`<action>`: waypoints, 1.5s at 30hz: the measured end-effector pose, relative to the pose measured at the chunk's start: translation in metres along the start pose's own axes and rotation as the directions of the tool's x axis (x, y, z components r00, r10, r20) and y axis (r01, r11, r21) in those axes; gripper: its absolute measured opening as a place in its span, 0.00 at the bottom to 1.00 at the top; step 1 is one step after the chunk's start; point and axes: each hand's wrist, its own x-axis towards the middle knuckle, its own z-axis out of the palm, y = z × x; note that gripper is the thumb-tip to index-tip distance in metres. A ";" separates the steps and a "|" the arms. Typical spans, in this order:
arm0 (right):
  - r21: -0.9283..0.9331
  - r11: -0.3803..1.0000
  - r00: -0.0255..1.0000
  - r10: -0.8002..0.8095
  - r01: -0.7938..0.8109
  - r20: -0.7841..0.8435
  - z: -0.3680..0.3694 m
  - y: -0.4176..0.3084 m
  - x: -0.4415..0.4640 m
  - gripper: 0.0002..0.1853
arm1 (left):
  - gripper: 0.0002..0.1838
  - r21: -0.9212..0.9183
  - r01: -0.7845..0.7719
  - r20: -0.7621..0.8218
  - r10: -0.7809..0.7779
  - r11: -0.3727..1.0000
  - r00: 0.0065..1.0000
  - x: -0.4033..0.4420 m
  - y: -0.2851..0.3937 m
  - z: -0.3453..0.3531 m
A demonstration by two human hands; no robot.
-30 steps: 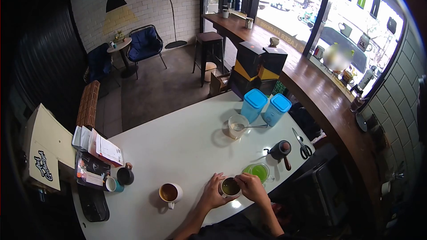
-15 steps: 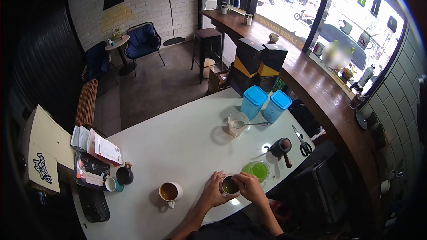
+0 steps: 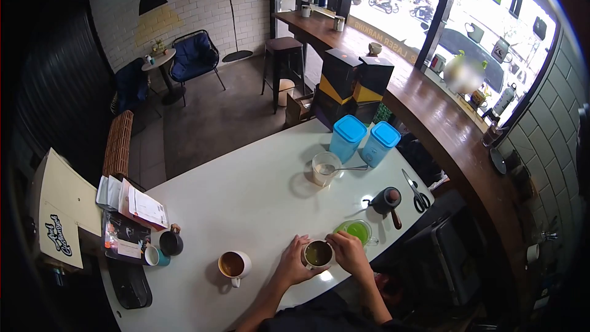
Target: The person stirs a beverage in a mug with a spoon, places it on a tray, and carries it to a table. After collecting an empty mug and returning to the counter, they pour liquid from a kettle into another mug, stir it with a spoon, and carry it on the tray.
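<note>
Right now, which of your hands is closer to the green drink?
The right hand. It is right next to the green drink, between it and the cup. The left hand is farther off, curled around the cup's left side.

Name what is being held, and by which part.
The left hand holds the cup of olive-green liquid around its outer side. The right hand is at the rim; its grip is hidden.

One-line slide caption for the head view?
Left hand cradles a cup, right hand at its rim, green drink nearby on the white table.
</note>
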 end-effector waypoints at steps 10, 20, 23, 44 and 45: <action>0.038 0.997 0.985 -0.069 0.064 0.157 0.008 -0.001 -0.005 0.06 | 0.51 0.021 0.002 -0.016 -0.002 1.000 1.000 -0.001 -0.004 0.002; -0.044 0.999 0.999 -0.031 0.031 -0.010 0.006 -0.004 0.003 0.06 | 0.52 0.003 0.012 -0.005 -0.012 1.000 1.000 -0.001 -0.003 0.002; -0.004 0.999 0.996 -0.038 0.038 0.083 0.007 -0.006 0.003 0.06 | 0.52 0.032 -0.007 -0.008 0.007 0.999 1.000 0.000 -0.002 0.000; 0.073 0.995 0.986 -0.078 0.068 0.147 0.005 -0.002 -0.001 0.07 | 0.53 0.009 -0.002 -0.023 0.002 1.000 1.000 0.000 -0.001 0.001; 0.073 0.995 0.986 -0.078 0.068 0.148 0.005 0.000 -0.002 0.07 | 0.53 0.009 -0.001 -0.023 0.001 1.000 1.000 0.000 -0.002 0.000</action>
